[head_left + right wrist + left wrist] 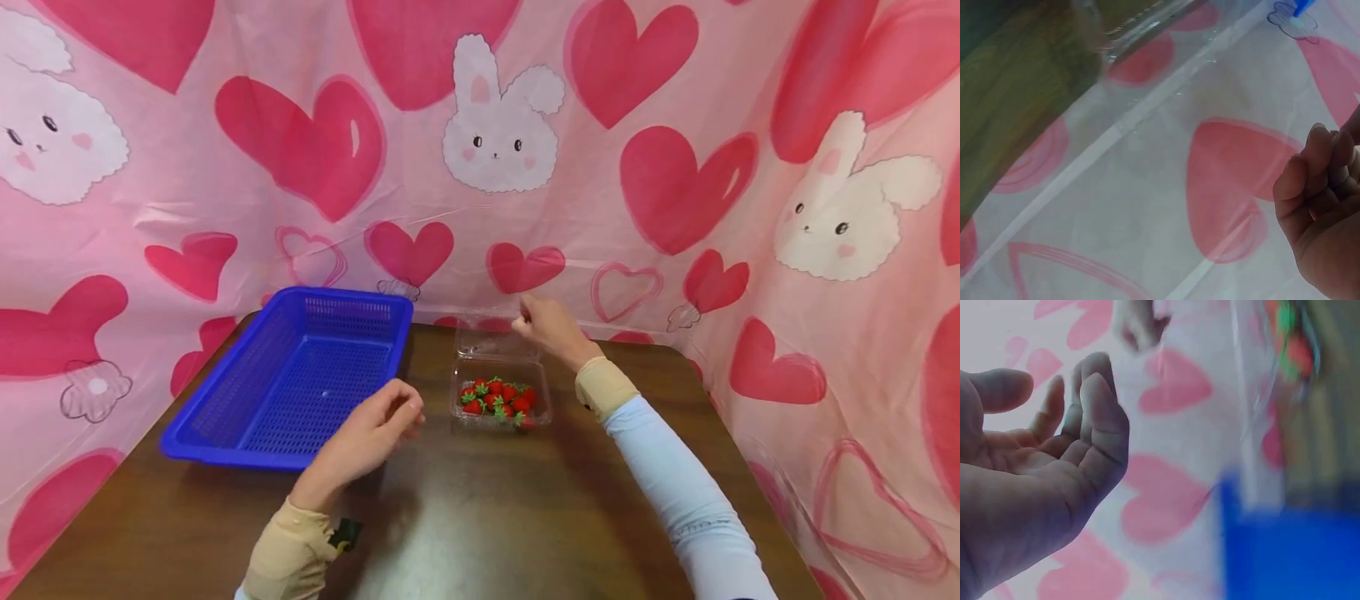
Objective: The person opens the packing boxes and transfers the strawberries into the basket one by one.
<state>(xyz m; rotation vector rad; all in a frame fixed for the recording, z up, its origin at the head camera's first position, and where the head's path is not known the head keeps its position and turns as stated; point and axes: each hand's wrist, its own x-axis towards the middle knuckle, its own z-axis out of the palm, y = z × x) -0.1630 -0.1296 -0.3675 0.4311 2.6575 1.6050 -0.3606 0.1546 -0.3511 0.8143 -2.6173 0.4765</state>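
Note:
A clear plastic clamshell box of red strawberries with green leaves sits on the table, its transparent lid raised at the back. My right hand is in the air by the lid's right side, fingers loosely curled; the right wrist view shows nothing in those fingers, and the lid stands apart from them. Over the near right corner of the blue plastic basket hovers my left hand. Its fingers are relaxed and bent, and the palm holds nothing.
The brown wooden table carries the basket on the left and the box right of it. Close behind and along both sides hangs a pink cloth with hearts and rabbits. A tiny pale speck shows on the basket floor.

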